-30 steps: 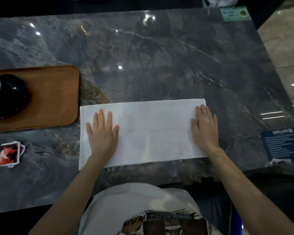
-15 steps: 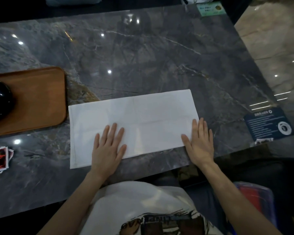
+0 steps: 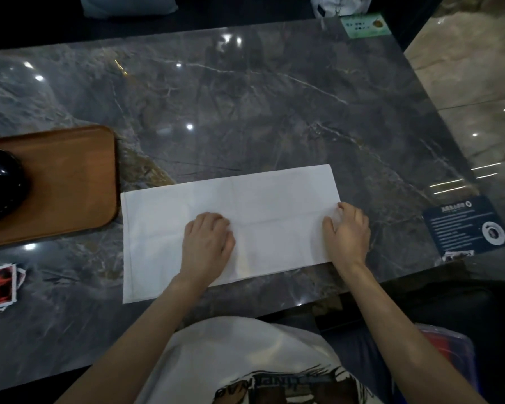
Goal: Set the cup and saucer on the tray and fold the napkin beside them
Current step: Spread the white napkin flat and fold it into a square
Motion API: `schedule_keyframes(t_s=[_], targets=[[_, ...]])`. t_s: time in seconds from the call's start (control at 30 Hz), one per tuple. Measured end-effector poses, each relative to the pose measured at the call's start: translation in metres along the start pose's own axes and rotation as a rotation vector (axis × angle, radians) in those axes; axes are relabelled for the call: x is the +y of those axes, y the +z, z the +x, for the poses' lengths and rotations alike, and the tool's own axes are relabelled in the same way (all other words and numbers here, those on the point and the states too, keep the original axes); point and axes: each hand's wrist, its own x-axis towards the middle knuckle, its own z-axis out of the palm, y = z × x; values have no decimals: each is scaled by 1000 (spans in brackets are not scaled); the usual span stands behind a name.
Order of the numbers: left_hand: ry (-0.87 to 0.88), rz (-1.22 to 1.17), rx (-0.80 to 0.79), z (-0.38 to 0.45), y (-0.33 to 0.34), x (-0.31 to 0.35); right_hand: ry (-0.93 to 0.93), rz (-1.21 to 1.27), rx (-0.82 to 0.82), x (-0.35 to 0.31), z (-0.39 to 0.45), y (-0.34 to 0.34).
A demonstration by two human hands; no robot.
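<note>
Head view: dark grey marble desk (image 3: 274,112); brown wooden tray (image 3: 70,185) at left carrying black glossy crockery (image 3: 0,185), cup and saucer indistinct. White napkin (image 3: 260,199) once folded, more folding probably left. Left hand (image 3: 207,243) curled on its middle; right hand (image 3: 347,231) pinching its right end.

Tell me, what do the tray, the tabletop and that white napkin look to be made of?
The tray looks like wood with a smooth satin finish: warm brown, faint grain. The tabletop looks like polished dark grey marble or a marble-look slab: pale veins, mirror-like light spots. The napkin could be paper or thin cloth: matte white, with crisp crease lines.
</note>
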Motion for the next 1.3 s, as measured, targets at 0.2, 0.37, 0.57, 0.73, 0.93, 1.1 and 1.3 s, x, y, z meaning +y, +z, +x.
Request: schedule_keyframes(t_s=[0.2,0.37,0.57,0.73,0.93,1.1,1.3], targets=[[230,-17,-130,50,16,40,251,47,-61,-21,30,0],[201,146,-326,58,38,46,365,145,-186,-21,46,-1],[200,150,-331,57,47,41,301,242,-328,-20,53,-16],[184,147,-369,57,40,44,383,589,-465,-25,54,-40],[-94,-574,-376,65,-4,60,237,742,-505,-60,45,-60],[-210,-1054,-342,40,-64,83,79,784,-593,-108,23,-64],[-319,-824,-26,8,-97,72,-35,778,-620,-162,4,-56]])
